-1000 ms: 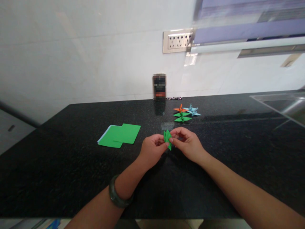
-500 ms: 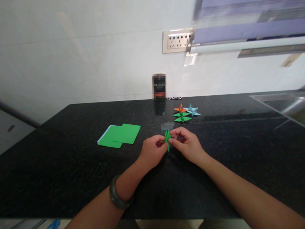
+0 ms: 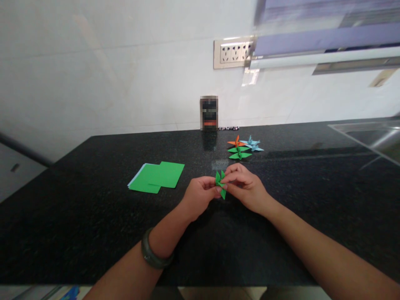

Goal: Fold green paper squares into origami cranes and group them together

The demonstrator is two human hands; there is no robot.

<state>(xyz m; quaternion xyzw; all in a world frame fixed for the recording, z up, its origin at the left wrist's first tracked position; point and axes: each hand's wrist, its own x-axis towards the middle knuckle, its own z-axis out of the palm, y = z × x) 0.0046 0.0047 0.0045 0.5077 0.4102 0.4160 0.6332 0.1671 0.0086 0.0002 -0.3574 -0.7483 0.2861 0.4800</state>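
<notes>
A partly folded green origami crane (image 3: 223, 193) is held above the dark countertop, its pointed flaps spread apart. My left hand (image 3: 200, 196) pinches it from the left between thumb and fingers. From the other side my right hand (image 3: 246, 187) grips it too, fingertips closed on its middle, which they partly hide. Just beyond my right hand lie finished paper cranes: two green ones, the nearer green crane (image 3: 240, 156) in front, an orange crane (image 3: 236, 142) and light blue cranes (image 3: 254, 147).
Green paper squares (image 3: 168, 175) lie overlapped on the left, with pale blue sheets under their edge. A pixelated dark upright object (image 3: 209, 113) stands against the wall, beside a small patterned strip (image 3: 228, 128). A metal sink (image 3: 359, 135) is at the right.
The green paper's flaps have opened wider between my hands. My right fingers have shifted onto its middle, and my left hand has moved slightly.
</notes>
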